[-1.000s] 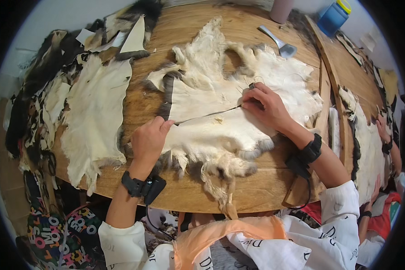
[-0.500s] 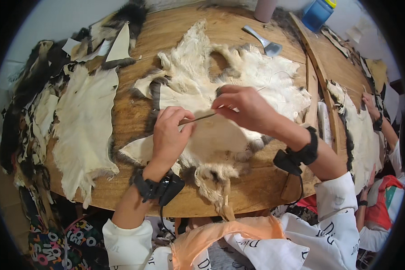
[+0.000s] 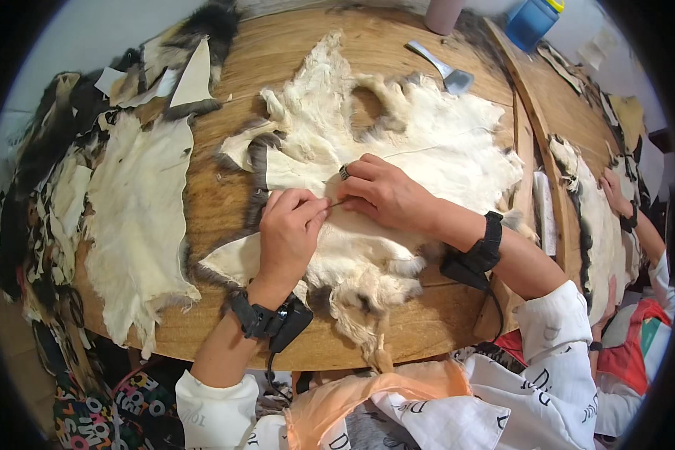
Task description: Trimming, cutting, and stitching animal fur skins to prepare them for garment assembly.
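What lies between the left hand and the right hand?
In the head view, a short bit of thin dark strip shows between the left hand and the right hand, with pale hide beneath.

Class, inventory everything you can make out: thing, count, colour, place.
Table: 1, brown, under hides
Left hide, centre hide, right hide: 3, cream, on table
Fur scraps: many, dark and cream, far left
Triangular piece: 1, cream, upper left
Broad-bladed tool: 1, grey, upper right
Cylinder: 1, pink, top edge
Container: 1, blue, yellow lid, top right
Wooden bar: 1, brown, right
Patterned cloth: 1, multicoloured, lower left
Draped cloth: 1, orange, bottom centre
Another person's hand: 1 clear, bare, right
Thin strip: 1, dark, centre
Sleeves: 2, white, lower edge
Wrist straps: 2, black, on wrists
Left hand, right hand: 2, bare, centre, pinching strip
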Demonstrator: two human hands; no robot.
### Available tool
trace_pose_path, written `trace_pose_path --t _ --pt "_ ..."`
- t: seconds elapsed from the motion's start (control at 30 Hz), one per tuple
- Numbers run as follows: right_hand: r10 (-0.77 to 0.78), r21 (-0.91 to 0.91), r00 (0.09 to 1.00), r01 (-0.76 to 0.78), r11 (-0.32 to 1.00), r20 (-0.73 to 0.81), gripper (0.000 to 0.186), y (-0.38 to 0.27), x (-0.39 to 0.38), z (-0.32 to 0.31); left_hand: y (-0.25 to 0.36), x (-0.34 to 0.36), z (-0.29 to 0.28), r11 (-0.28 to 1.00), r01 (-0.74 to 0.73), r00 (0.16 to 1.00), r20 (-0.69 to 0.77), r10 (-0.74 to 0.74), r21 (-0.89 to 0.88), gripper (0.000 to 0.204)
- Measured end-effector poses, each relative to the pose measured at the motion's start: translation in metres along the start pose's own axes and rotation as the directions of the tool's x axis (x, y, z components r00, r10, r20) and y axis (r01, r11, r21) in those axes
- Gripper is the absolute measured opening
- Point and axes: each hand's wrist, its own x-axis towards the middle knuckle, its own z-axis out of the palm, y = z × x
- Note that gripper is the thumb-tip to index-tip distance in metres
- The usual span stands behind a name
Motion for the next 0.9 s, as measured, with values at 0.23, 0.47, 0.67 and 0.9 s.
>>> trace_pose_path --t 0.23,0.47,0.67,0.9 --pt "-0.039 -0.061 0.999 0.038 0.997 -0.009 0.018 0.001 -0.005 0.002 -0.003 0.002 -0.001 0.997 0.02 1.0 -0.003 -0.02 -0.079 0.016" --pt "0.436 0.474 0.9 -0.383 0.793 -0.002 0.02 -0.003 0.006 -0.012 -0.007 0.002 -0.003 0.993 0.065 0.998 0.016 -0.063 -0.099 0.014" --pt "0.191 0.16 0.981 -0.183 0.97 -0.038 0.012 0.007 0.003 0.001 -0.007 0.001 -0.001 0.995 0.055 0.998 -0.005 -0.055 -0.082 0.014" --pt "0.19 0.104 0.982 -0.187 0.977 -0.021 0.005 0.007 0.005 -0.004 -0.006 0.002 0.003 0.993 0.054 0.998 -0.015 -0.056 -0.104 0.012"
